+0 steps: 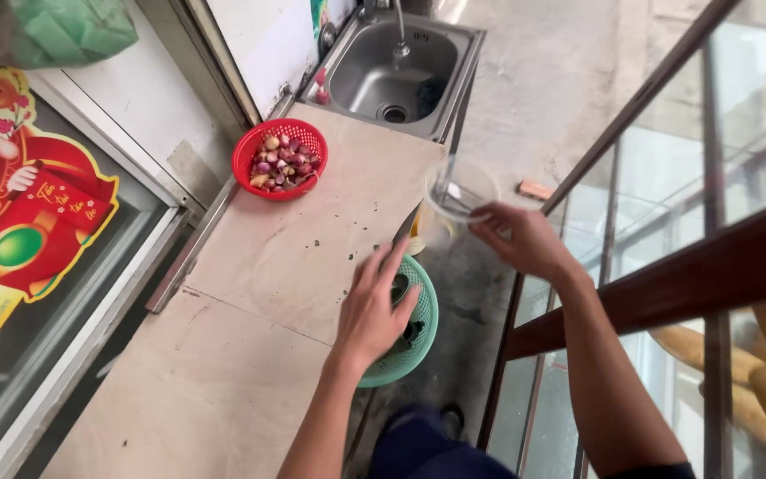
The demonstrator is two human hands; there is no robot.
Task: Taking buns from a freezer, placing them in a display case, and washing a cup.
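Green basket (418, 341) half under left hand (372, 312)

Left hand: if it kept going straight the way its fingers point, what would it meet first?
The left hand points up-frame along the counter edge. The clear container held by the right hand lies first in that line, though depth is unclear; the hand may pass under it.

a tan tiled counter (250, 355) runs up the middle of the frame to a steel sink (392, 75) at the top — daylight falls on the grey concrete floor (551, 80) beside it. a glass display case (720, 222) with a brown frame fills the right; a glass door (55, 266) with a red sticker sits at left.
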